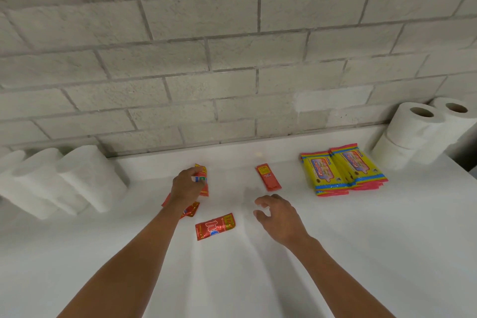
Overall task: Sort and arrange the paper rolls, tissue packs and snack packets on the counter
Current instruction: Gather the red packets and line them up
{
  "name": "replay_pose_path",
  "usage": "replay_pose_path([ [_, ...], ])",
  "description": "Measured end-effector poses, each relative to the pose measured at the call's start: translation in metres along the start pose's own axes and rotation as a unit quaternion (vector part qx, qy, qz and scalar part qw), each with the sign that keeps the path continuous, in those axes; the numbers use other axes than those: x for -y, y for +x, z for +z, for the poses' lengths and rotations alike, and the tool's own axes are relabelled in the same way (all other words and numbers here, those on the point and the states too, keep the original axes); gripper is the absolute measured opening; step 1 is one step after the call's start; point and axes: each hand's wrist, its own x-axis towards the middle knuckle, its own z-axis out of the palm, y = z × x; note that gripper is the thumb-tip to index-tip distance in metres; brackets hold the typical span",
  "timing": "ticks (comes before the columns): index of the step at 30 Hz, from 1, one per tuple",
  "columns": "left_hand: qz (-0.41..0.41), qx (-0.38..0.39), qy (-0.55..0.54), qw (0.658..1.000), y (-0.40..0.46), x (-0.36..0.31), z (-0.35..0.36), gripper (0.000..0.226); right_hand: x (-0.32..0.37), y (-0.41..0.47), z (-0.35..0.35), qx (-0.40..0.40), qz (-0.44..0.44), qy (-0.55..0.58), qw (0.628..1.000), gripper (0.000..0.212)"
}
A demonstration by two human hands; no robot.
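Note:
My left hand (186, 184) is closed around a red snack packet (203, 178) near the middle of the white counter (284, 279). Under that wrist lies another red packet (190, 210), partly hidden. A third red packet (215, 226) lies flat between my two arms. My right hand (280, 217) hovers just above the counter with fingers spread and nothing in it. Beyond it a red packet (268, 177) lies face down. Two stacks of yellow tissue packs (340, 169) sit side by side at the right.
Three white paper rolls (59, 181) stand in a row at the left against the grey block wall (232, 46). More paper rolls (418, 131) are stacked at the far right corner. The counter's right edge drops off past them.

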Motion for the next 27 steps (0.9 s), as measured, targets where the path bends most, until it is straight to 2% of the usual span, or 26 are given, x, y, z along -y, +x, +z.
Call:
replay_pose_path([
  [5,-0.004,0.024,0.087,0.996,0.004,0.006,0.007,0.055,0.005,0.006,0.006,0.013,-0.011,-0.011,1.0,0.034],
  [18,0.046,0.027,0.283,0.958,0.003,0.016,0.006,0.049,0.007,0.007,0.012,0.022,-0.011,-0.009,1.0,0.035],
  [27,0.056,-0.014,0.236,0.97,-0.011,0.015,-0.003,0.039,-0.001,0.004,0.008,0.019,0.002,-0.012,1.0,0.035],
])
